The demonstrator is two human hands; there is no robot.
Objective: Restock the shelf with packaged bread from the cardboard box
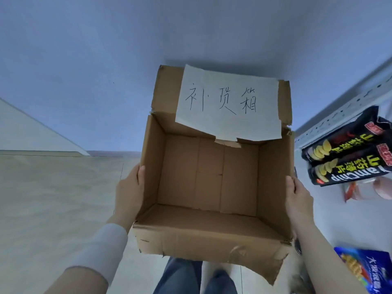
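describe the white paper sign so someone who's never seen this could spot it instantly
Start at the open, empty cardboard box held between the left hand and right hand. On its raised far flap is the paper sheet, hanging slightly over the opening. It is the only white sheet with black handwritten characters; the snack bags at right are printed packaging.

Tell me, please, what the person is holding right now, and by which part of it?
The cardboard box, open and empty, is held by its two side walls: the left hand presses the left wall, the right hand the right wall.
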